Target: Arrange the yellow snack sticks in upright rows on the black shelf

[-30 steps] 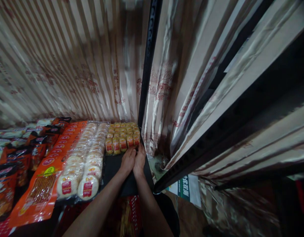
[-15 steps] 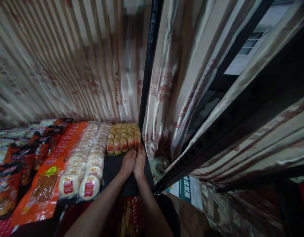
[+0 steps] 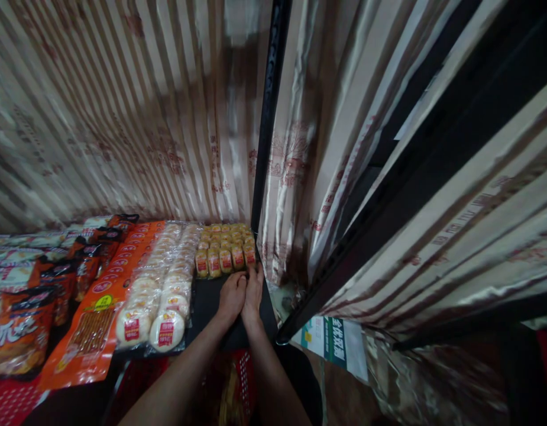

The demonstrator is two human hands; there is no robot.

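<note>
My left hand [image 3: 232, 296] and my right hand [image 3: 252, 294] rest side by side, touching, at the front right corner of a block of small gold-wrapped packets [image 3: 226, 258]. The left fingers are curled in towards the right hand. On the right hand the fingers are pressed together and point forward beside the last packet of the front row. Whatever lies between the hands, if anything, is hidden. Beneath my wrists is a black shelf [image 3: 206, 302]. Left of the packets lie two rows of round white cakes in clear wrap [image 3: 167, 329].
Further left are orange snack-stick bags [image 3: 89, 337], orange-and-black snack bags [image 3: 22, 337] and white packs [image 3: 11, 266]. A black upright post [image 3: 265, 124] stands behind the shelf's right end. Striped curtains [image 3: 188, 118] hang around. Red perforated baskets [image 3: 13, 399] sit below; a green-and-white sign [image 3: 333, 343] is right.
The view has shifted slightly, so the goods appear a little further right. My hands keep nearly the same place at the packets' corner; no item has visibly been moved.
</note>
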